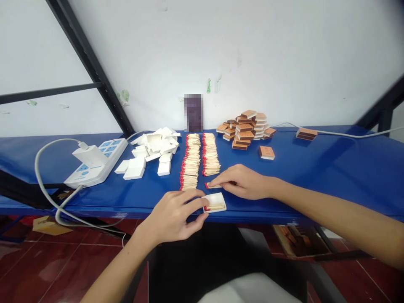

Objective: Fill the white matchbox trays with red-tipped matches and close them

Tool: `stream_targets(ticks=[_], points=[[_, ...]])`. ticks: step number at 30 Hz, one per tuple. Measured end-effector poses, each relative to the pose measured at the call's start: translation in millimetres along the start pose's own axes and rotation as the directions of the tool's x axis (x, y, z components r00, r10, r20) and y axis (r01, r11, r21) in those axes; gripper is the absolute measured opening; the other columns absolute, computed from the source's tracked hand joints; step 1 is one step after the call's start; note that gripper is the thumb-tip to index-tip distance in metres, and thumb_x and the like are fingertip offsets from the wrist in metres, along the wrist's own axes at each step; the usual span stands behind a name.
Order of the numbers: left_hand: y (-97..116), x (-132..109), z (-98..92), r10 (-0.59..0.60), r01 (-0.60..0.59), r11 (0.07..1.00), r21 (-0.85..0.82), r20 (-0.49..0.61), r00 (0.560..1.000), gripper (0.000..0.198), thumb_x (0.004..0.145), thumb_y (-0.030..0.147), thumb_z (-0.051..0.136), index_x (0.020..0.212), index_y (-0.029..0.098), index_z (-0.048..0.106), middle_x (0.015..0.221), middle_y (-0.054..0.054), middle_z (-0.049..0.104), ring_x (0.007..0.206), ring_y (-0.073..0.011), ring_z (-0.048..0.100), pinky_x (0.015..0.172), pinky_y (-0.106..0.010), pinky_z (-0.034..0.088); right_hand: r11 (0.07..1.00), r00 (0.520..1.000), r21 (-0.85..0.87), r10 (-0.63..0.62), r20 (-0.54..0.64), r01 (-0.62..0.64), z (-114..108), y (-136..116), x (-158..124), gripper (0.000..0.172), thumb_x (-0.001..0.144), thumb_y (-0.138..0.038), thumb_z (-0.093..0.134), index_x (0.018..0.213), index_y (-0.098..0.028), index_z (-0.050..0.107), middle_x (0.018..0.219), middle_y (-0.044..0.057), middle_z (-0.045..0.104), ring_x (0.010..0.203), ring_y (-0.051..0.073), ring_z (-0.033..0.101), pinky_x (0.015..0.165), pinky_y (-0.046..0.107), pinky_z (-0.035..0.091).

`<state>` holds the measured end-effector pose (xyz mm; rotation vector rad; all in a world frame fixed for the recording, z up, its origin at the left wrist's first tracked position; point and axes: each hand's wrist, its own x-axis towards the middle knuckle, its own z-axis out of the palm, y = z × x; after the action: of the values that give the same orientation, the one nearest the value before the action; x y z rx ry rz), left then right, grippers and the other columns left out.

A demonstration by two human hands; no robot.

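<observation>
My left hand (181, 213) grips a small white matchbox tray (216, 197) by its left end, between thumb and fingers, at the table's front edge. Several red-headed matches (215, 207) lie along the near side of that tray. Just behind it my right hand (241, 182) is closed, its fingertips on a few loose matches (214, 186) on the table; the thumb is partly hidden. Two long rows of matches, a left row (191, 162) and a right row (210, 153), stretch back from the hands with their red heads to the left.
White trays (154, 145) lie heaped at left, beside a power strip (97, 164) with a plugged-in charger and cable. Brown matchbox sleeves (244, 128) are piled at back right, with one single box (267, 152) nearer and more boxes (306, 134) farther right. A blurred dark object (193, 112) leans on the wall.
</observation>
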<state>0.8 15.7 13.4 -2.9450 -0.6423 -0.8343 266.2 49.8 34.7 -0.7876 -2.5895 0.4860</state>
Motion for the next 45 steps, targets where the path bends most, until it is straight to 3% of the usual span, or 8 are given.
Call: stream_targets(ticks=[23, 29, 39, 45], points=[[3.1, 0.7, 4.7, -0.021, 0.022, 0.999, 0.037, -0.022, 1.0, 0.02, 0.09, 0.023, 0.059, 0.109, 0.021, 0.065, 0.108, -0.005, 0.07, 0.093, -0.0203, 0.071, 0.072, -0.032, 0.058, 1.0, 1.0, -0.001, 0.025, 0.01, -0.025, -1.7, -4.2, 0.9, 0.035, 0.096, -0.015, 0.046, 0.116, -0.02, 0.073, 0.107, 0.004, 0.078, 0.093, 0.017, 0.072, 0.081, 0.027, 0.049], [4.3, 1.0, 3.5, -0.019, 0.019, 0.999, 0.033, -0.022, 1.0, 0.019, 0.09, 0.023, 0.058, 0.108, 0.021, 0.064, 0.108, -0.005, 0.071, 0.092, -0.0203, 0.071, 0.071, -0.032, 0.057, 0.982, 0.984, -0.089, 0.159, -0.079, -0.165, 1.4, -0.8, 1.4, 0.038, 0.094, -0.016, 0.047, 0.124, -0.018, 0.071, 0.09, 0.005, 0.078, 0.075, 0.017, 0.069, 0.071, 0.027, 0.046], [3.8, 0.3, 4.7, -0.023, 0.023, 0.999, 0.034, -0.017, 1.0, 0.02, 0.09, 0.023, 0.059, 0.109, 0.021, 0.064, 0.11, -0.006, 0.07, 0.094, -0.0212, 0.071, 0.074, -0.033, 0.057, 0.963, 0.967, -0.11, 0.235, -0.103, -0.245, 3.0, 0.6, 2.6, 0.037, 0.093, -0.017, 0.05, 0.121, -0.019, 0.073, 0.088, 0.005, 0.077, 0.075, 0.016, 0.067, 0.07, 0.026, 0.042], [3.5, 0.5, 4.4, -0.018, 0.019, 0.999, 0.027, -0.021, 1.0, 0.019, 0.09, 0.023, 0.058, 0.108, 0.021, 0.065, 0.109, -0.006, 0.07, 0.093, -0.0206, 0.07, 0.076, -0.033, 0.057, 0.937, 0.933, 0.061, 0.347, -0.092, -0.343, -0.2, -0.7, 5.9, 0.033, 0.092, -0.021, 0.051, 0.112, -0.017, 0.077, 0.065, 0.0, 0.067, 0.056, 0.011, 0.051, 0.059, 0.024, 0.035]])
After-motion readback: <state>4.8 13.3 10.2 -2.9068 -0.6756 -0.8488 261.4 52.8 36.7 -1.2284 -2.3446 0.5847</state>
